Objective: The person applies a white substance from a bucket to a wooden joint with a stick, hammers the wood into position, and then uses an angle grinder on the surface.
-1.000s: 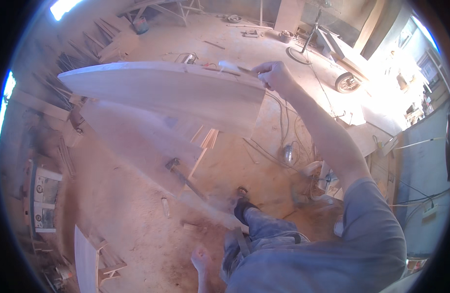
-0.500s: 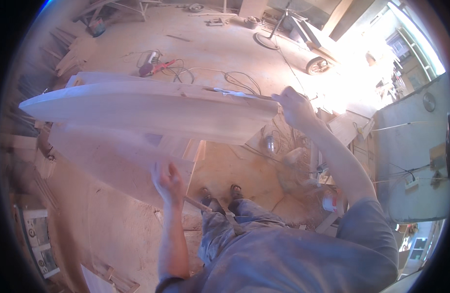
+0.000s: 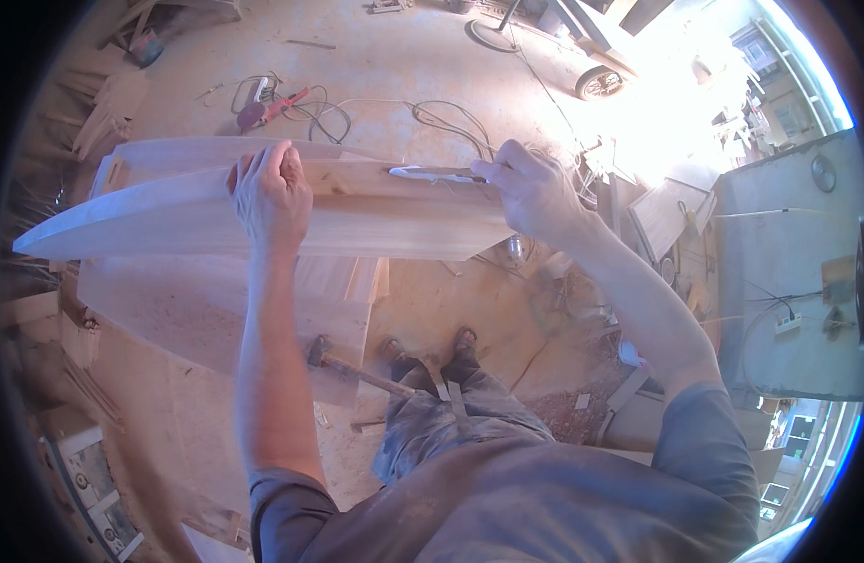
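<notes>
Long, pale, curved wooden board [image 3: 385,225] is stretched across in front of torso, its upper edge gripped under curled fingers of L hand [image 3: 274,202] — thin brown stick [image 3: 467,174] w/ white paste [image 3: 418,173] at tip is pinched in R hand [image 3: 542,192], held along same edge nr board's R end — corded red power tool [image 3: 254,115] seen on dusty floor [image 3: 376,70] beyond
</notes>
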Demonstrator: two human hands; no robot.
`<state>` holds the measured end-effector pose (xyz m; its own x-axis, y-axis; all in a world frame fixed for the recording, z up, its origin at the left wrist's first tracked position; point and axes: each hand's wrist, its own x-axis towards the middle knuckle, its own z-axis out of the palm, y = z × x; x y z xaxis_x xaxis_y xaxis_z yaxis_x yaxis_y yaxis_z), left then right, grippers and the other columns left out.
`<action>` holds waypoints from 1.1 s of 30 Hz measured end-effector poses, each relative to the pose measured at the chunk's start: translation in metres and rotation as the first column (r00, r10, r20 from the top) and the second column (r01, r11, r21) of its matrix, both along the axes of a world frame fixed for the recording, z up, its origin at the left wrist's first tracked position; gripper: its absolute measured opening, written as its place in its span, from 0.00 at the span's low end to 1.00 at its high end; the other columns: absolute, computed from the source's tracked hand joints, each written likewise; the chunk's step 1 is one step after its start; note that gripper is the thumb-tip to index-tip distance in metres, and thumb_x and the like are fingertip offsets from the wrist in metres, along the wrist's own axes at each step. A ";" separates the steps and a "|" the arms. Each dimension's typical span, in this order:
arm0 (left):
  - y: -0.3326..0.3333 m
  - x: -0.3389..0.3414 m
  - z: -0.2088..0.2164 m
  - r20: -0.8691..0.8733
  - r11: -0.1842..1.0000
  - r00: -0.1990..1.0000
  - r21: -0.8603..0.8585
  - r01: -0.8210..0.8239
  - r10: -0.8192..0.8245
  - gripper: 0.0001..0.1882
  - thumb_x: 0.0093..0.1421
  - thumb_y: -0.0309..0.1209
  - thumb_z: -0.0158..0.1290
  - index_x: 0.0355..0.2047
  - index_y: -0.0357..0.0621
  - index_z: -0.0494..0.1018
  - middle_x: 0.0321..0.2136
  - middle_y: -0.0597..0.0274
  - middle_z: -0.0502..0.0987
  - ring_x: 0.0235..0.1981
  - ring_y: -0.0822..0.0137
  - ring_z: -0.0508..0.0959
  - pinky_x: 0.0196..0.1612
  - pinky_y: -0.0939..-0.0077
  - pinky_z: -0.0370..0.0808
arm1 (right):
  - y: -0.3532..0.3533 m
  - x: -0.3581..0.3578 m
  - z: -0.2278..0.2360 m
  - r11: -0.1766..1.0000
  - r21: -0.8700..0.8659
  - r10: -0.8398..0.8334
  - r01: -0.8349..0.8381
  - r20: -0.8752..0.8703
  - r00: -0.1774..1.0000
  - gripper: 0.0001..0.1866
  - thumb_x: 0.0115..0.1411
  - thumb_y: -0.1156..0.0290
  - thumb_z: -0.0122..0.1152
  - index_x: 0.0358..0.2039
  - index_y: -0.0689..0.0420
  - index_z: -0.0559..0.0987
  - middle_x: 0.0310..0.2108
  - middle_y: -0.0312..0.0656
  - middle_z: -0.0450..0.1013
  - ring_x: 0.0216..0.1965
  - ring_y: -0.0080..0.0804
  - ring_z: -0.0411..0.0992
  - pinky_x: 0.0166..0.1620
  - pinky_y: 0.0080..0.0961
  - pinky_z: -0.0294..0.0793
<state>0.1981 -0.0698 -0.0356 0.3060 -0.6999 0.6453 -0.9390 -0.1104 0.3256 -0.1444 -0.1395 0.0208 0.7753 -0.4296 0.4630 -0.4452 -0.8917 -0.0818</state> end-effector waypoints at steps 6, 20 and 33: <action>-0.003 -0.004 -0.001 0.048 0.998 0.998 -0.036 -0.042 0.043 0.07 0.66 0.33 0.55 0.40 0.48 0.81 0.33 0.67 0.82 0.43 0.60 0.78 0.57 0.58 0.67 | -0.001 0.009 0.013 0.999 -0.038 0.001 -0.004 -0.058 0.998 0.22 0.47 0.82 0.64 0.45 0.55 0.82 0.34 0.39 0.68 0.28 0.36 0.76 0.30 0.31 0.80; -0.002 -0.002 -0.003 0.075 0.999 0.997 -0.028 -0.029 0.030 0.08 0.67 0.34 0.54 0.40 0.48 0.82 0.35 0.65 0.83 0.45 0.59 0.78 0.58 0.56 0.66 | 0.003 0.007 0.014 0.990 -0.116 0.056 -0.076 -0.164 0.985 0.21 0.51 0.79 0.62 0.47 0.55 0.81 0.31 0.37 0.66 0.28 0.31 0.73 0.27 0.28 0.77; -0.001 -0.001 -0.004 0.095 0.999 0.994 -0.023 -0.048 0.050 0.08 0.66 0.34 0.54 0.40 0.49 0.82 0.33 0.68 0.83 0.45 0.61 0.78 0.58 0.59 0.66 | -0.001 -0.013 0.018 0.978 -0.165 0.102 -0.129 -0.161 0.982 0.22 0.50 0.78 0.65 0.48 0.58 0.80 0.30 0.37 0.67 0.27 0.30 0.73 0.25 0.27 0.77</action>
<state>0.1968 -0.0708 -0.0397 0.2760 -0.6718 0.6874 -0.9595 -0.1512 0.2375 -0.1570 -0.1401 0.0386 0.8813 -0.2564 0.3969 -0.3339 -0.9323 0.1390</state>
